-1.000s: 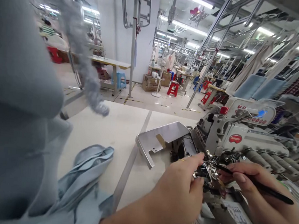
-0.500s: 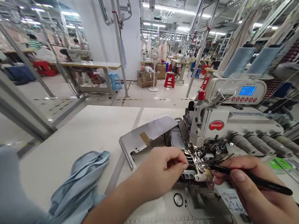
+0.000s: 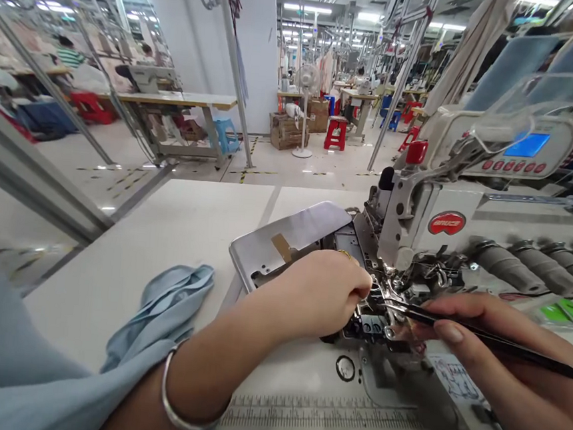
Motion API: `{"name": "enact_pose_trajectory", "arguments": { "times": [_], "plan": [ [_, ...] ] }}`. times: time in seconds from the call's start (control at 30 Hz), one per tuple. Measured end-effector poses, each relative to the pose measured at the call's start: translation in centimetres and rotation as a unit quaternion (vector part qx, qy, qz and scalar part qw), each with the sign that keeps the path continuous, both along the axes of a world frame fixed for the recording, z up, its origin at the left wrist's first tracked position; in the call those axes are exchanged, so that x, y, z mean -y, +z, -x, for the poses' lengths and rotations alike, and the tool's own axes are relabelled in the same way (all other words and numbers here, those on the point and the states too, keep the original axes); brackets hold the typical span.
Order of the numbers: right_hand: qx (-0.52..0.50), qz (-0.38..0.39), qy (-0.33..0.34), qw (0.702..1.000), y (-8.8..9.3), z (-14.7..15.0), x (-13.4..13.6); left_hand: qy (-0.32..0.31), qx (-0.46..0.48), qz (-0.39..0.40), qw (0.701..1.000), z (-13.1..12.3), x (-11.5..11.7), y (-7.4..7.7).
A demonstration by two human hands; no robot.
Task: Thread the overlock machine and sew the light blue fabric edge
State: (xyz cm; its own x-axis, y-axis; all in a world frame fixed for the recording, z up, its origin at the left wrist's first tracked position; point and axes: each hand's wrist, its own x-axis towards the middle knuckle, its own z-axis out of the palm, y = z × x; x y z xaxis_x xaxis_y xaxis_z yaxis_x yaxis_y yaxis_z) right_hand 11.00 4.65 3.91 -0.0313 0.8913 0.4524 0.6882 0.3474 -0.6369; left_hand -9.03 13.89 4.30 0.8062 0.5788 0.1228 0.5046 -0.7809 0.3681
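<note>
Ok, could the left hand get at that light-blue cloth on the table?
Probably yes: the left hand sits close to the light-blue cloth, with nothing between them on the tabletop.

One left hand [image 3: 319, 295], one right hand [image 3: 493, 350], one sewing machine [image 3: 445, 232].
One pair of tweezers [image 3: 486, 335], one bangle [image 3: 175, 393], one ring [image 3: 346, 254], one fan [image 3: 308, 80], one cloth [image 3: 157, 317].

From here I see a white wall [image 3: 260, 59] and a pale floor [image 3: 291, 165] striped with yellow-black tape, a red stool [image 3: 336, 134], a standing fan [image 3: 308, 80], a carton [image 3: 281, 131], and rows of ceiling lights [image 3: 304, 8].
</note>
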Motion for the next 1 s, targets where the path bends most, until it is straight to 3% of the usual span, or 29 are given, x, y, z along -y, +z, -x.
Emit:
{"name": "enact_pose_trajectory", "arguments": {
  "times": [0.17, 0.37, 0.63, 0.87, 1.0],
  "plan": [
    [0.033, 0.0, -0.011, 0.999, -0.1, 0.7, -0.5, -0.002, 0.022, 0.022, 1.0, 0.2, -0.4, -0.8],
    [0.064, 0.02, 0.023, 0.997, 0.1, 1.0, -0.9, 0.002, 0.031, 0.032, 0.999, 0.2, -0.6, -1.3],
    [0.02, 0.038, 0.007, 0.999, 0.0, 1.4, -0.9, 0.015, 0.035, 0.016, 0.999, 0.3, -0.2, -1.3],
    [0.099, -0.048, -0.004, 0.994, -0.5, 2.3, -0.9, 0.031, 0.002, -0.029, 0.999, 0.2, 0.3, -0.9],
    [0.105, -0.056, -0.004, 0.993, -0.7, 2.6, -0.9, 0.037, -0.024, -0.033, 0.999, 0.0, 0.4, -0.7]
  ]
}}
